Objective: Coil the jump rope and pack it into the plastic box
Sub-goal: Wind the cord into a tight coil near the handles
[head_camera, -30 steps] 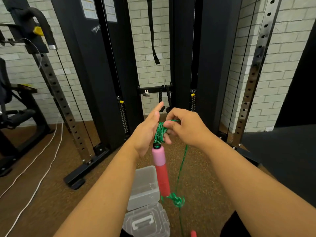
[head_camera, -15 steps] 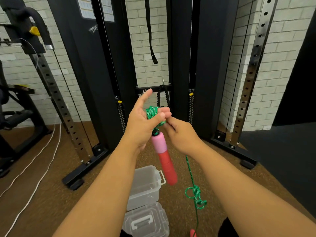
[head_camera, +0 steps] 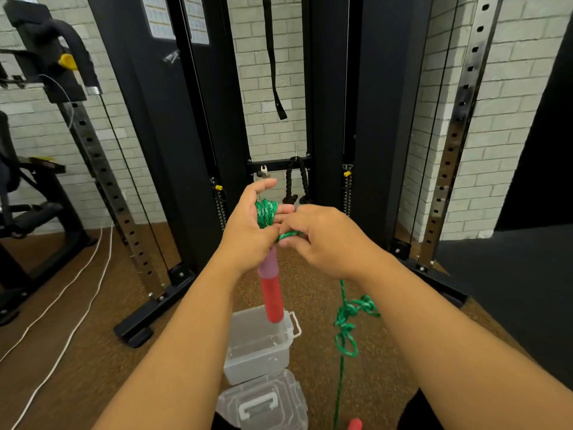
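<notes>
- At the bottom edge, nearest the camera, a clear lid (head_camera: 263, 405) with a white handle lies on the brown floor, and beside it the tip of a second red handle (head_camera: 354, 424) just shows
- Just beyond the lid sits the clear plastic box (head_camera: 257, 356), open at the top, a white latch on its right side
- Right of the box a loose green strand of the jump rope (head_camera: 347, 330) hangs down from the right hand, tangled into a few loops partway, then runs on toward the bottom edge
- A red and pink handle (head_camera: 271, 290) hangs from the hands, its lower end in front of the box's far rim
- The left hand (head_camera: 251, 225) holds a small bundle of green coils (head_camera: 266, 213) wrapped around its fingers — the thumb points up and away
- The right hand (head_camera: 328, 237) touches the left, its fingers curled and pinching the green strand just beside the bundle
- Further off stands a black cable machine (head_camera: 366, 119) with perforated steel uprights; a black strap (head_camera: 274, 63) and two black rope grips (head_camera: 297, 184) hang in its middle gap
- White cables (head_camera: 77, 293) trail across the floor on the left — behind everything is a pale brick wall (head_camera: 269, 125)
</notes>
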Available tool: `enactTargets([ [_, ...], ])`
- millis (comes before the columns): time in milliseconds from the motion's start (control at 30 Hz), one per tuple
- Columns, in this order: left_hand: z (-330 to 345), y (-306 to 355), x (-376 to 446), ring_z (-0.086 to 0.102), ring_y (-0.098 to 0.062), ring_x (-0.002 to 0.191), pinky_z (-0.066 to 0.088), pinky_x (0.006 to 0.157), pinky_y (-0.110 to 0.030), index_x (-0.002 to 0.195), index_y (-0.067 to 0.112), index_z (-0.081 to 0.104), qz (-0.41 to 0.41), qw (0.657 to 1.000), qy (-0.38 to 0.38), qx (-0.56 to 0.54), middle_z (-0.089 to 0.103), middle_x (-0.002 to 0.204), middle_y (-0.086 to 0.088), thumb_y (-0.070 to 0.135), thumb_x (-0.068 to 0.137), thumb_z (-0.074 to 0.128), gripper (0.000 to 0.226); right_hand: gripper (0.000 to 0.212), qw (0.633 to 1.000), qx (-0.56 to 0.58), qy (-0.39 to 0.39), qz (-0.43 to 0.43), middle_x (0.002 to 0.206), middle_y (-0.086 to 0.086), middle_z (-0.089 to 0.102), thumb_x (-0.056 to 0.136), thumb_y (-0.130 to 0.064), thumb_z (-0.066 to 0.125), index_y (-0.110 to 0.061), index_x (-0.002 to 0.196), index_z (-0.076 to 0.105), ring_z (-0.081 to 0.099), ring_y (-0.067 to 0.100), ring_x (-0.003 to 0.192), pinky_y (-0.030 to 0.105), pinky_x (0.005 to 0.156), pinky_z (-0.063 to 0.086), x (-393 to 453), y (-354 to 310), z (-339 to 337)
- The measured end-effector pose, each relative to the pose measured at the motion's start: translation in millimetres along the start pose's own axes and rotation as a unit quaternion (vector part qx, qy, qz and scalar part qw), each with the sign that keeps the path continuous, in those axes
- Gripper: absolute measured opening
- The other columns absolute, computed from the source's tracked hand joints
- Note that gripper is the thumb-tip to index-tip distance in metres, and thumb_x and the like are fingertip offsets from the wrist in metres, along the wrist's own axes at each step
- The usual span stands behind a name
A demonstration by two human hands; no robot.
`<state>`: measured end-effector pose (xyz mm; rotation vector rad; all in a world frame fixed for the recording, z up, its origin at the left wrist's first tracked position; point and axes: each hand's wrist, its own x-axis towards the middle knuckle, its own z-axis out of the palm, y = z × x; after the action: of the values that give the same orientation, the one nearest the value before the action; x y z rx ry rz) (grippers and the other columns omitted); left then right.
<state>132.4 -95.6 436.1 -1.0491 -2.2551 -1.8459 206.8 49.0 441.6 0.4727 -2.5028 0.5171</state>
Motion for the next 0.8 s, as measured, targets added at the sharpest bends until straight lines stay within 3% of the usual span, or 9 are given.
enactTargets([
  [67, -2, 2, 0, 0.055, -0.022, 0.071, 0.049, 0.064, -0.042, 0.13, 0.04, 0.045, -0.013, 1.0, -0.014, -0.02, 0.058, 0.111, -0.023, -0.012, 0.076, 0.059, 0.076, 0.012, 1.0, 0.004, 0.006, 0.01, 0.096, -0.001, 0.064, 0.084, -0.028, 0.068, -0.021, 0.093, 0.066, 0.06, 0.019, 0.101, 0.042, 0.085, 0.05, 5, 1, -5],
  [167, -2, 7, -2, 0.056, -0.026, 0.084, 0.055, 0.083, -0.054, 0.128, 0.043, 0.048, -0.037, 0.995, -0.044, -0.079, 0.045, 0.136, -0.03, -0.004, 0.07, 0.053, 0.075, 0.009, 0.999, 0.016, 0.027, 0.027, 0.086, -0.003, 0.056, 0.084, -0.025, 0.069, -0.019, 0.091, 0.067, 0.054, 0.015, 0.084, 0.036, 0.078, 0.046, 12, 5, -13],
  [200, 0, 9, -4, 0.058, -0.025, 0.085, 0.055, 0.084, -0.049, 0.133, 0.039, 0.045, -0.042, 0.991, -0.059, -0.108, 0.049, 0.133, -0.026, -0.001, 0.075, 0.051, 0.07, 0.006, 0.999, 0.021, 0.036, 0.029, 0.085, -0.004, 0.054, 0.086, -0.023, 0.067, -0.019, 0.09, 0.066, 0.052, 0.014, 0.083, 0.034, 0.077, 0.044, 14, 5, -16],
  [267, 3, 14, -7, 0.063, -0.017, 0.076, 0.054, 0.073, -0.033, 0.144, 0.029, 0.036, -0.044, 0.985, -0.089, -0.144, 0.061, 0.112, -0.013, 0.006, 0.092, 0.044, 0.058, 0.004, 0.998, 0.029, 0.04, 0.037, 0.085, -0.005, 0.053, 0.087, -0.02, 0.065, -0.019, 0.091, 0.066, 0.052, 0.013, 0.084, 0.031, 0.077, 0.042, 17, 7, -19],
  [367, 3, 17, -7, 0.063, -0.023, 0.063, 0.045, 0.066, -0.036, 0.149, 0.028, 0.029, -0.046, 0.977, -0.103, -0.18, 0.068, 0.083, -0.013, 0.019, 0.093, 0.042, 0.059, 0.006, 0.992, 0.09, 0.06, 0.071, 0.084, -0.01, 0.055, 0.089, -0.015, 0.062, -0.018, 0.092, 0.068, 0.052, 0.008, 0.082, 0.025, 0.074, 0.039, 20, 10, -17],
  [533, 2, 25, -10, 0.062, -0.025, 0.061, 0.046, 0.066, -0.037, 0.149, 0.032, 0.03, -0.031, 0.965, -0.109, -0.237, 0.067, 0.088, -0.026, 0.022, 0.099, 0.036, 0.051, 0.023, 0.961, 0.214, 0.066, 0.161, 0.1, -0.002, 0.068, 0.098, -0.014, 0.049, -0.019, 0.108, 0.07, 0.062, 0.013, 0.098, 0.028, 0.087, 0.049, 14, 20, -1],
  [667, 5, 28, -9, 0.061, -0.031, 0.082, 0.051, 0.069, -0.032, 0.147, 0.034, 0.033, -0.01, 0.954, -0.058, -0.294, 0.057, 0.119, -0.036, 0.026, 0.098, 0.037, 0.049, 0.029, 0.961, 0.21, 0.046, 0.171, 0.084, -0.009, 0.061, 0.098, -0.007, 0.044, -0.023, 0.111, 0.065, 0.057, 0.007, 0.079, 0.021, 0.076, 0.047, 3, 16, 15],
  [733, 6, 31, -9, 0.064, -0.032, 0.086, 0.052, 0.074, -0.032, 0.148, 0.033, 0.029, -0.009, 0.96, -0.022, -0.279, 0.065, 0.112, -0.032, 0.02, 0.102, 0.036, 0.048, 0.029, 0.974, 0.159, 0.021, 0.163, 0.082, -0.002, 0.059, 0.1, -0.013, 0.042, -0.023, 0.121, 0.059, 0.052, 0.013, 0.072, 0.03, 0.07, 0.045, -2, 13, 20],
  [800, 7, 31, -8, 0.07, -0.026, 0.086, 0.054, 0.078, -0.029, 0.149, 0.029, 0.026, 0.004, 0.98, 0.024, -0.197, 0.073, 0.101, -0.019, 0.007, 0.1, 0.044, 0.057, 0.027, 0.983, 0.113, -0.018, 0.142, 0.084, 0.002, 0.059, 0.1, -0.015, 0.039, -0.023, 0.122, 0.054, 0.051, 0.016, 0.071, 0.036, 0.069, 0.045, -7, 11, 25],
])
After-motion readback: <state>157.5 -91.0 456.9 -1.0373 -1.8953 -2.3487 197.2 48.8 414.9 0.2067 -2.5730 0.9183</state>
